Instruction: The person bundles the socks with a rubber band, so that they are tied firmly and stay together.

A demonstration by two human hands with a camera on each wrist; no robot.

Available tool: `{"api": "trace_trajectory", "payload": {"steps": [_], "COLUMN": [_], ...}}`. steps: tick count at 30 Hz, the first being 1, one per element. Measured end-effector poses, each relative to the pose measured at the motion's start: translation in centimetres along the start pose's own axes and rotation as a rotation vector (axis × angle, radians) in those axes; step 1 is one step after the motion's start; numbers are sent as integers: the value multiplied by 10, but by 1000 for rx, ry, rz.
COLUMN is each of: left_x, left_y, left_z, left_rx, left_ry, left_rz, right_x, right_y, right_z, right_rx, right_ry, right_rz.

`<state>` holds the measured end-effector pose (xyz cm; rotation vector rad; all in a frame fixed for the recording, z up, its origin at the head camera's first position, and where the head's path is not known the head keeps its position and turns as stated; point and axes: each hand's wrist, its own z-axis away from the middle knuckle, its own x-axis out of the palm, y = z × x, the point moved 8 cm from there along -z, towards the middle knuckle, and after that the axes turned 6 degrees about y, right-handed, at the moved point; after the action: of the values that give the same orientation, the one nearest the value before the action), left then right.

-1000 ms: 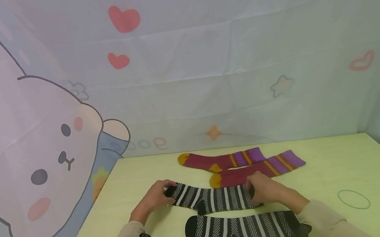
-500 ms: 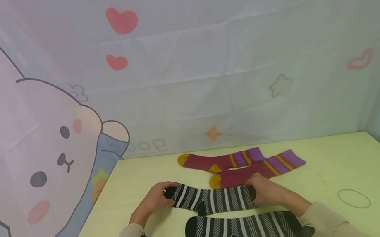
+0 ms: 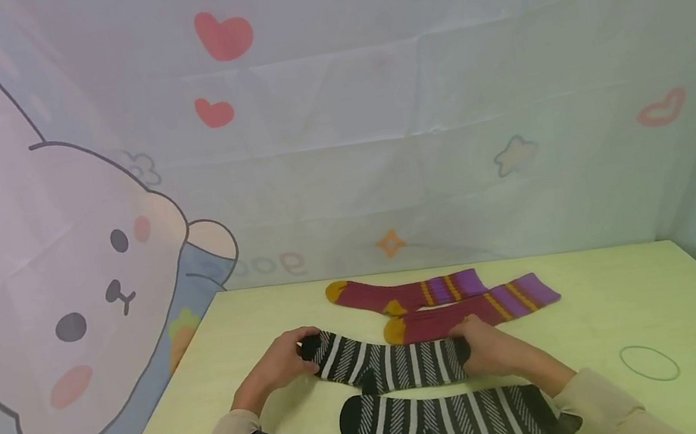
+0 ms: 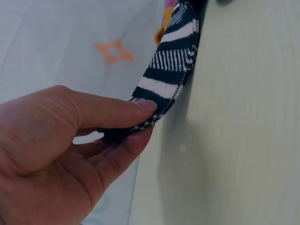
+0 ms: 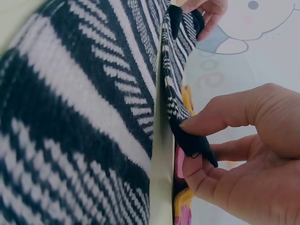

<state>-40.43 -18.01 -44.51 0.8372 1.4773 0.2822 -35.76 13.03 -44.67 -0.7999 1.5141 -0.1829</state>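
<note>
Both hands hold one black-and-white striped sock (image 3: 407,364) stretched between them. My left hand (image 3: 282,360) pinches its black toe end; in the left wrist view the thumb of that hand (image 4: 70,126) lies on top and the fingers curl beneath. At the other end my right hand (image 3: 489,348) pinches the dark cuff, and in the right wrist view the right thumb and fingers (image 5: 243,136) grip the cuff edge. A second sock of the same pattern (image 3: 452,426) lies flat on the table just in front of the held one.
Behind the held sock lie two maroon socks with yellow toes and purple cuffs, one farther back (image 3: 368,296) and one nearer (image 3: 434,320). A thin green ring (image 3: 649,363) rests on the pale yellow table (image 3: 612,311) at the right. A printed cloth (image 3: 344,194) hangs behind the table.
The toe end of the held sock has risen slightly with the left hand. The right hand's grip has settled on the cuff. The other socks stay put.
</note>
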Motion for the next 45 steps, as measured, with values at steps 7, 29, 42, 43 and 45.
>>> {"api": "trace_trajectory", "payload": {"steps": [7, 29, 42, 43, 45], "left_x": [-2, 11, 26, 27, 28], "left_y": [5, 37, 53, 56, 60], "left_z": [0, 4, 14, 15, 18], "left_rx": [-1, 82, 15, 13, 6], "left_ry": [-10, -67, -180, -188, -206], "left_rz": [26, 136, 214, 218, 234], "right_x": [-5, -41, -44, -45, -46], "right_y": [2, 23, 37, 38, 39], "right_z": [1, 29, 55, 57, 61], "right_rx": [8, 51, 97, 101, 115], "right_ry": [13, -49, -168, -174, -180], "right_rz": [-29, -233, -371, -376, -375]}}
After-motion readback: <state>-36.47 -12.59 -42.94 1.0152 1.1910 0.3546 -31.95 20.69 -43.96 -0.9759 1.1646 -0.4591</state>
